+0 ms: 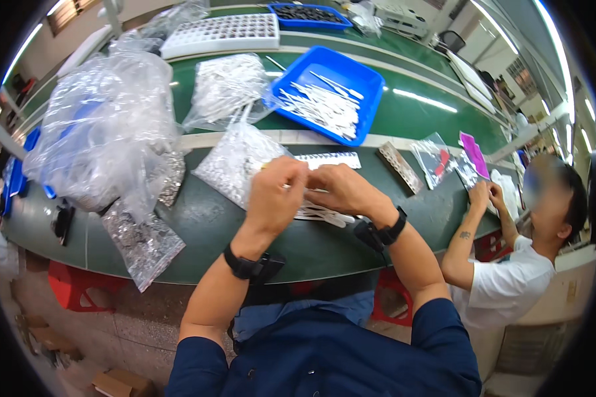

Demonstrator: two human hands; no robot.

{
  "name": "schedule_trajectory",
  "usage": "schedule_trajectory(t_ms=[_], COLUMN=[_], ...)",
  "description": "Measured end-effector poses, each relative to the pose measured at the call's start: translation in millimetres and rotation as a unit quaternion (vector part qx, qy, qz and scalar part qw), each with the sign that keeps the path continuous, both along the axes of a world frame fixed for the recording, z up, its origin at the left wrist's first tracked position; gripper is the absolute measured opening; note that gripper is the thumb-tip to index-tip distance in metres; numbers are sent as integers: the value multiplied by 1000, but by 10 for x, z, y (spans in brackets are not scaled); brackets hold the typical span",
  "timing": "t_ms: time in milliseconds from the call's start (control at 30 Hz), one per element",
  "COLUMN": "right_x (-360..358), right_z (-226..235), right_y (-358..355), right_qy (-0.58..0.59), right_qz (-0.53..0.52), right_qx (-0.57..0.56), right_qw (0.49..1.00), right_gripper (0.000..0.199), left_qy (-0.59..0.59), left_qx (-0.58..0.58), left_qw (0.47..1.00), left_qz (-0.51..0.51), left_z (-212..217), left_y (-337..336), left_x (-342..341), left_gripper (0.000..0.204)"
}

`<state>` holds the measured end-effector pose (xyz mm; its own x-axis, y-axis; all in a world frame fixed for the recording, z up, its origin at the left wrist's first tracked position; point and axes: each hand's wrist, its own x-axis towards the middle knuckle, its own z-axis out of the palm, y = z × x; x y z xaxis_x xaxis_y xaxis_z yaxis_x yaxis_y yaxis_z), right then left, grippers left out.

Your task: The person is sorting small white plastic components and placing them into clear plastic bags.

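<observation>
Left hand (pixel 281 190) and right hand (pixel 346 190) brought together over a smooth dark-green surface (pixel 311 251).
Whether anything is pinched cannot be told. Beyond them, a long white strip with dark marks (pixel 334 160) is laid left to right; nearer, slim white plastic pieces (pixel 324 214) are laid crosswise, rounded ends pointed rightward.

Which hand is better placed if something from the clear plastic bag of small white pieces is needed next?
Probably the left hand: in view it overlaps the right side of the bag, while the right hand is farther right.
</observation>
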<state>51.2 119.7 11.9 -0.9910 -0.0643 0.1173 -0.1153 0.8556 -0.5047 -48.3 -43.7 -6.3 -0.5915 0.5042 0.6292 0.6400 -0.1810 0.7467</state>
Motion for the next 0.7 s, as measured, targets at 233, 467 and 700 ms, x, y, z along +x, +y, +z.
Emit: schedule_trajectory(t_ms=[233,467,700], right_x=[219,360,194], right_z=[249,317,395], right_y=[-21,-361,-687], right_qy=[94,245,302], right_qz=[-49,-70,88], right_qx=[-12,-43,46], right_qw=[994,966,948], right_gripper=[17,18,27], left_qy=[-60,-472,-593], left_qx=[-108,-130,24], left_qw=[992,837,760], left_qz=[39,-243,-265], left_z=[139,455,85], left_y=[-21,-353,-892], left_x=[57,220,376], left_gripper=[26,36,28])
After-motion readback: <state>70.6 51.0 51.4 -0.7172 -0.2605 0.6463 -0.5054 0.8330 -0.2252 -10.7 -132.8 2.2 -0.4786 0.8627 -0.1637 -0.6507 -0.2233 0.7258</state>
